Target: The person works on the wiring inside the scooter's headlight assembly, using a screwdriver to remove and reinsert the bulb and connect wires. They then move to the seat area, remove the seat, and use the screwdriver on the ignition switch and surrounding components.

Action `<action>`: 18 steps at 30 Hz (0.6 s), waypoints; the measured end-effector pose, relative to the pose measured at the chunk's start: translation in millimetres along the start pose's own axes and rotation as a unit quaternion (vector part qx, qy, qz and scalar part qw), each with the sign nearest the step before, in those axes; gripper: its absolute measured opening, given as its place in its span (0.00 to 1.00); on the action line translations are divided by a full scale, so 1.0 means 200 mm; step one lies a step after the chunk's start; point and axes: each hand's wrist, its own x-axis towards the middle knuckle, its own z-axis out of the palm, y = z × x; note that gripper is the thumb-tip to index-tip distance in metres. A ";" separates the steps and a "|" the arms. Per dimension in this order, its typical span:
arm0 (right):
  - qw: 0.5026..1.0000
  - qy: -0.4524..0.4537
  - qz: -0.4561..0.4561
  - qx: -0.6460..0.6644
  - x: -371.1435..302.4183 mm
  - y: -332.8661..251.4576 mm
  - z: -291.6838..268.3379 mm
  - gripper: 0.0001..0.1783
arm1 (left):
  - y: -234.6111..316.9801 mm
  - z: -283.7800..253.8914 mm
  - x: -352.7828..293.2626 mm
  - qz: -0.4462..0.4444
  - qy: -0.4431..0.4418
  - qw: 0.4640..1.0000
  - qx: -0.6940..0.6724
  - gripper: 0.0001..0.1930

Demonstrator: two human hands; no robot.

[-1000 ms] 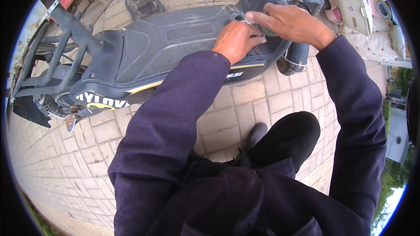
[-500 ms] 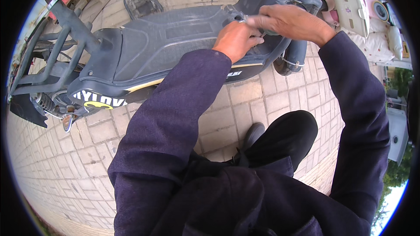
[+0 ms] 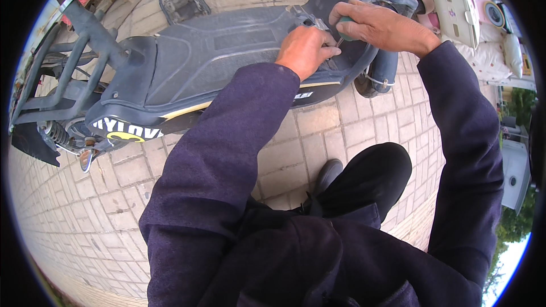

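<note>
A dark grey electric scooter (image 3: 187, 62) stands crosswise before me, its footboard dusty. My right hand (image 3: 378, 25) is closed around the green handle of a screwdriver (image 3: 346, 29), whose thin shaft points down toward my left fingertips. My left hand (image 3: 305, 51) rests at the front end of the footboard, fingers curled and thumb close to them, beside the shaft. Whatever the left fingers pinch is hidden. Next to that hand, an opening (image 3: 309, 23) shows in the scooter's floor.
Behind the scooter a dark, tray-like part (image 3: 185, 3) lies on the brick paving (image 3: 284, 162). A tubular rack (image 3: 74, 74) rises at the scooter's left end. A pink and white child's seat-like thing (image 3: 460, 14) is at the right. My shoe (image 3: 329, 175) is on the paving below.
My right hand has shifted slightly and its fingers now show curled around the green screwdriver handle, with the shaft visible. My left hand stays nearly in place.
</note>
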 end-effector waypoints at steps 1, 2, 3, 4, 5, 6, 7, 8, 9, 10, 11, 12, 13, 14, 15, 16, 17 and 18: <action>0.997 0.009 0.022 -0.074 0.00 -0.02 0.01 0.14 | 0.00 0.00 0.00 -0.005 -0.004 1.000 0.001 0.10; 0.988 0.019 0.044 -0.147 0.00 -0.04 0.03 0.15 | 0.00 0.01 0.00 -0.008 -0.005 1.000 -0.004 0.10; 0.971 0.020 0.073 -0.227 0.00 -0.06 0.05 0.15 | 0.00 0.01 0.00 -0.019 -0.011 1.000 -0.005 0.10; 0.967 0.021 0.088 -0.239 0.01 -0.08 0.07 0.15 | 0.00 0.00 0.00 -0.030 -0.016 0.999 -0.004 0.10; 0.959 0.013 0.107 -0.261 0.01 -0.10 0.08 0.14 | 0.00 0.00 0.00 -0.027 -0.015 1.000 -0.005 0.10; 0.953 0.017 0.093 -0.288 0.02 -0.10 0.08 0.14 | 0.00 0.00 0.00 -0.023 -0.010 1.000 -0.006 0.10; 0.970 0.022 0.110 -0.216 0.02 -0.10 0.07 0.14 | 0.00 -0.01 0.00 -0.022 -0.009 1.000 -0.007 0.10; 0.984 0.039 0.094 -0.148 0.02 -0.09 0.06 0.13 | 0.00 -0.01 0.00 -0.025 -0.011 1.000 -0.014 0.10; 0.992 0.047 0.087 -0.077 0.03 -0.08 0.04 0.13 | 0.00 -0.01 0.00 -0.030 -0.016 0.999 -0.022 0.10; 0.995 0.026 0.085 -0.055 0.02 -0.07 0.02 0.14 | 0.00 -0.01 0.00 -0.034 -0.016 0.999 -0.027 0.10; 0.995 -0.004 0.093 -0.031 0.02 -0.05 0.00 0.15 | 0.00 -0.01 0.00 -0.028 -0.018 0.999 -0.025 0.09; 0.994 -0.033 0.100 -0.007 0.02 -0.04 -0.01 0.17 | 0.00 -0.01 0.00 -0.023 -0.014 0.999 -0.021 0.09; 0.997 -0.007 0.078 -0.026 0.02 -0.04 -0.01 0.17 | 0.00 -0.01 0.00 -0.021 -0.012 1.000 -0.018 0.09; 0.997 0.018 0.058 -0.043 0.02 -0.04 0.00 0.17 | 0.00 -0.01 0.00 -0.019 -0.008 1.000 -0.020 0.09; 0.997 0.042 0.037 -0.058 0.02 -0.04 0.02 0.17 | 0.00 -0.01 0.00 -0.021 -0.009 0.999 -0.023 0.09; 0.995 0.067 0.016 -0.074 0.02 -0.05 0.04 0.18 | 0.00 -0.01 0.00 -0.029 -0.011 0.999 -0.023 0.09; 0.981 0.029 0.161 -0.107 0.02 -0.06 0.05 0.16 | 0.00 -0.01 0.00 -0.022 -0.008 1.000 -0.020 0.09; 0.978 0.028 0.145 -0.150 0.02 -0.06 0.07 0.17 | 0.00 0.00 0.00 -0.022 -0.009 1.000 -0.014 0.09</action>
